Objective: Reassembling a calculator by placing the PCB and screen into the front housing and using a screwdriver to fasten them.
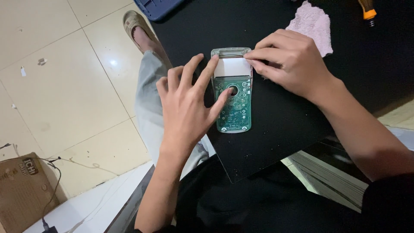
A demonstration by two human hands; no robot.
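Note:
An opened handheld device [233,103] lies on a black table [280,116], its green circuit board facing up, with a white rectangular panel [233,67] near its top end. My left hand [187,108] rests on the device's left side, fingers spread, with the index fingertip at the panel's left edge and the thumb on the board. My right hand [286,60] pinches the panel's top right corner with its fingertips.
A pink cloth [314,23] lies on the table behind my right hand. A screwdriver with an orange and yellow handle [367,11] sits at the far right. A blue tray corner [157,7] shows at the top. A cardboard box [23,190] and cables lie on the tiled floor.

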